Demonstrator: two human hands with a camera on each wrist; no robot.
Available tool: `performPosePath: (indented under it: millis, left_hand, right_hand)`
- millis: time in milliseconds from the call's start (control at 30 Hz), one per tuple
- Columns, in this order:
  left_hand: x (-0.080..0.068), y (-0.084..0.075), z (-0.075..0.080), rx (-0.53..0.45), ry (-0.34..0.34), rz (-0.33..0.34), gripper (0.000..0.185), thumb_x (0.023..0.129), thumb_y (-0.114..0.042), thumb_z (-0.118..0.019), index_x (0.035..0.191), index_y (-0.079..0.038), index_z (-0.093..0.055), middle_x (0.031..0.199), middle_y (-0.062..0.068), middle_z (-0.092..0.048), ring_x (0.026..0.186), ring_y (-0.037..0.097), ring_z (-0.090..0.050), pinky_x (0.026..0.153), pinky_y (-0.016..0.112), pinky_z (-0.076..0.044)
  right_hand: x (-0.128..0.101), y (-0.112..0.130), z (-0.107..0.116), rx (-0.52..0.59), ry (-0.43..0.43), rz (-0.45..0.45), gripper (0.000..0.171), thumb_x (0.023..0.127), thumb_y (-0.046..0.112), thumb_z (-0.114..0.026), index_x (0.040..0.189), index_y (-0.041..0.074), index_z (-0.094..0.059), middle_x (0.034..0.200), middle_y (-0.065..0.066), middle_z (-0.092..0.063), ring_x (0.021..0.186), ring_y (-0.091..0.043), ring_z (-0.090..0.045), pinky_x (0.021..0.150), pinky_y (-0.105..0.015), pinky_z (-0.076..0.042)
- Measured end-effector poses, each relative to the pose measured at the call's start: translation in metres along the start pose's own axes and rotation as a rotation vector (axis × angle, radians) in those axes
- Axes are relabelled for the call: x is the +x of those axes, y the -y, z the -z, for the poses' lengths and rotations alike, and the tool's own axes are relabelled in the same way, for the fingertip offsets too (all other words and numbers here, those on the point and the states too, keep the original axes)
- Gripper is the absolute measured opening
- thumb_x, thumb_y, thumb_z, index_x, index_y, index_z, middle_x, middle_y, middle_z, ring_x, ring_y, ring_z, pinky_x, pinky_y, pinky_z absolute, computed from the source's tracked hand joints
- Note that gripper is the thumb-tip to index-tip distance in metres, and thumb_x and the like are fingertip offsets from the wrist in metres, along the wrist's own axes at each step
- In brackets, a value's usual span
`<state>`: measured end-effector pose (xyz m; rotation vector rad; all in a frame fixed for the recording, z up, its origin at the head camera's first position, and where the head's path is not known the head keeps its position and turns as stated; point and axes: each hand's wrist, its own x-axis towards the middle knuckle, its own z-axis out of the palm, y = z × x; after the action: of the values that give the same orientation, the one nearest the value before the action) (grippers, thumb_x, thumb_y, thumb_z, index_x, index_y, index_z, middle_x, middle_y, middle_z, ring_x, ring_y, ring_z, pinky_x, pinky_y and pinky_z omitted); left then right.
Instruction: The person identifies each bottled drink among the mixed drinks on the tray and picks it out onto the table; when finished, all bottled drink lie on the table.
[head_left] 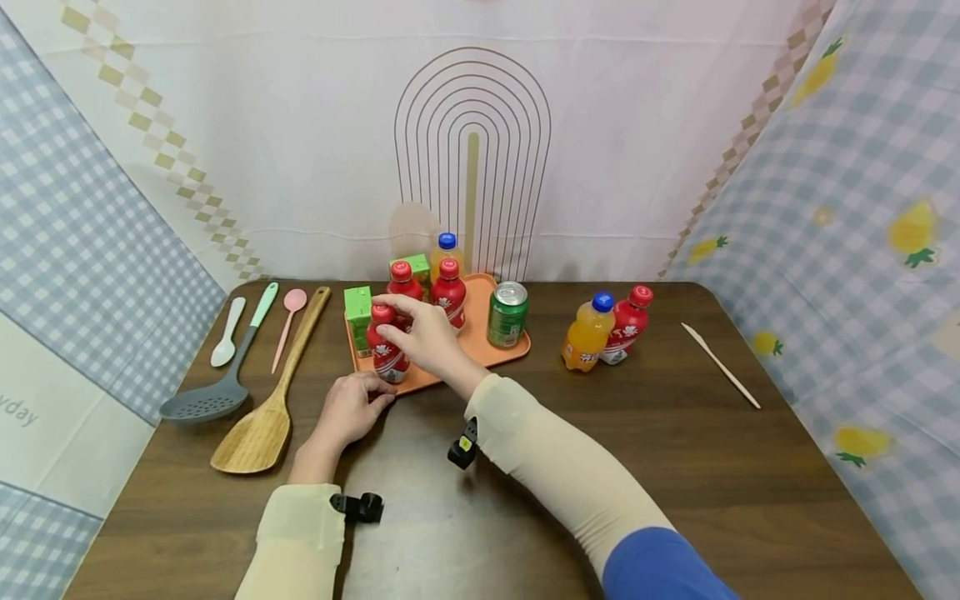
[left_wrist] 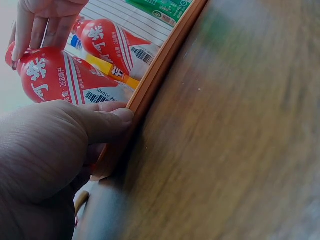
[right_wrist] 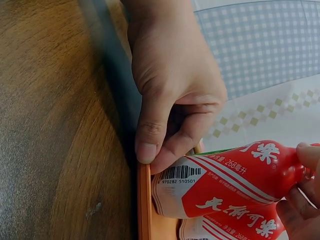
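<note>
Head camera: the front red bottle [head_left: 387, 354], standing upright at the near left corner of the orange tray [head_left: 480, 337], is being pinched at its cap and neck by the curled fingers of the right hand [head_left: 425, 336]. The tray's near edge is being gripped by the left hand [head_left: 351, 407], thumb pressed along the rim. Two more red bottles [head_left: 448, 292] and a green can [head_left: 507, 314] are being carried by the tray.

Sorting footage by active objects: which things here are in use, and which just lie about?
In use: right hand on red bottle; left hand holding orange tray.
Lying about: green can, orange bottle, wooden spatula, slotted spoon.
</note>
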<state>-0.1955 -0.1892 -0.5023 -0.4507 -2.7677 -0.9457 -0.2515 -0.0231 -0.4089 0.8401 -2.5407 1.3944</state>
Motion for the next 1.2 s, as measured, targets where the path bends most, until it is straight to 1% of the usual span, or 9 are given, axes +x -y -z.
performPosePath:
  millis: [200,367,500,600,733,833,1000,1100,1200]
  left_hand:
    - [0.001,0.001,0.000,0.006,-0.003,-0.007,0.007,0.083,-0.009,-0.074,0.080,-0.015,-0.077,0.091,0.000,-0.071,0.089,0.023,-0.066,0.081,0.045,-0.049]
    - [0.002,-0.001,0.002,0.005,-0.010,-0.008,0.006,0.082,-0.011,-0.075,0.080,-0.015,-0.077,0.091,0.000,-0.071,0.089,0.022,-0.066,0.081,0.045,-0.049]
    - [0.002,-0.002,0.002,0.002,-0.009,-0.006,0.006,0.083,-0.011,-0.075,0.080,-0.016,-0.077,0.091,-0.001,-0.071,0.089,0.023,-0.066,0.081,0.045,-0.049]
    - [0.001,-0.003,0.002,0.004,-0.006,-0.006,0.006,0.083,-0.010,-0.075,0.080,-0.016,-0.077,0.090,-0.002,-0.071,0.087,0.022,-0.066,0.080,0.044,-0.050]
    - [-0.001,-0.003,0.001,0.009,-0.003,-0.013,0.006,0.082,-0.010,-0.076,0.080,-0.015,-0.077,0.083,-0.005,-0.068,0.081,0.019,-0.065,0.075,0.042,-0.050]
    - [-0.002,-0.003,-0.001,0.011,-0.002,-0.019,0.006,0.082,-0.010,-0.076,0.080,-0.015,-0.077,0.079,-0.007,-0.066,0.077,0.017,-0.064,0.073,0.040,-0.049]
    - [-0.003,-0.001,-0.002,0.008,-0.007,-0.015,0.006,0.082,-0.010,-0.076,0.081,-0.016,-0.078,0.079,-0.007,-0.067,0.078,0.016,-0.064,0.074,0.040,-0.049]
    - [-0.003,-0.001,-0.001,0.006,-0.011,-0.016,0.007,0.082,-0.010,-0.076,0.082,-0.016,-0.078,0.080,-0.007,-0.067,0.079,0.016,-0.064,0.075,0.040,-0.050]
    - [-0.003,-0.001,0.000,0.006,-0.012,-0.018,0.006,0.083,-0.010,-0.075,0.082,-0.016,-0.077,0.081,-0.006,-0.067,0.078,0.017,-0.064,0.074,0.040,-0.049]
  right_hand:
    - [0.000,-0.002,0.000,0.009,-0.001,-0.002,0.041,0.089,0.018,-0.070,0.130,0.023,-0.061,0.118,0.002,-0.067,0.090,-0.002,-0.063,0.077,-0.023,-0.052]
    - [0.002,-0.003,0.000,-0.007,-0.013,0.018,0.041,0.090,0.020,-0.069,0.129,0.023,-0.061,0.117,0.003,-0.067,0.089,-0.002,-0.063,0.075,-0.019,-0.051]
    - [0.001,-0.004,0.000,-0.023,-0.036,0.038,0.040,0.089,0.021,-0.070,0.128,0.023,-0.062,0.115,0.003,-0.067,0.084,-0.002,-0.063,0.072,-0.018,-0.050]
    - [-0.001,-0.006,-0.001,-0.002,-0.052,0.049,0.039,0.089,0.019,-0.071,0.127,0.022,-0.063,0.114,0.003,-0.068,0.085,-0.003,-0.064,0.072,-0.019,-0.051]
    - [-0.005,-0.007,0.002,0.050,-0.081,0.042,0.038,0.088,0.016,-0.071,0.126,0.021,-0.065,0.115,0.002,-0.068,0.092,-0.004,-0.065,0.077,-0.020,-0.052]
    - [-0.010,-0.006,0.011,0.077,-0.118,0.048,0.037,0.088,0.016,-0.071,0.124,0.019,-0.066,0.114,0.001,-0.068,0.092,-0.006,-0.066,0.077,-0.022,-0.053]
    - [-0.021,-0.003,0.035,0.120,-0.156,0.086,0.037,0.089,0.016,-0.071,0.125,0.016,-0.065,0.114,-0.003,-0.068,0.091,-0.009,-0.066,0.076,-0.025,-0.054]
    - [-0.032,-0.005,0.052,0.163,-0.170,0.095,0.036,0.089,0.016,-0.070,0.125,0.015,-0.065,0.114,-0.003,-0.068,0.094,-0.010,-0.066,0.077,-0.029,-0.054]
    - [-0.048,-0.009,0.069,0.203,-0.185,0.101,0.036,0.088,0.014,-0.070,0.125,0.015,-0.066,0.116,-0.004,-0.067,0.097,-0.014,-0.066,0.081,-0.034,-0.054]
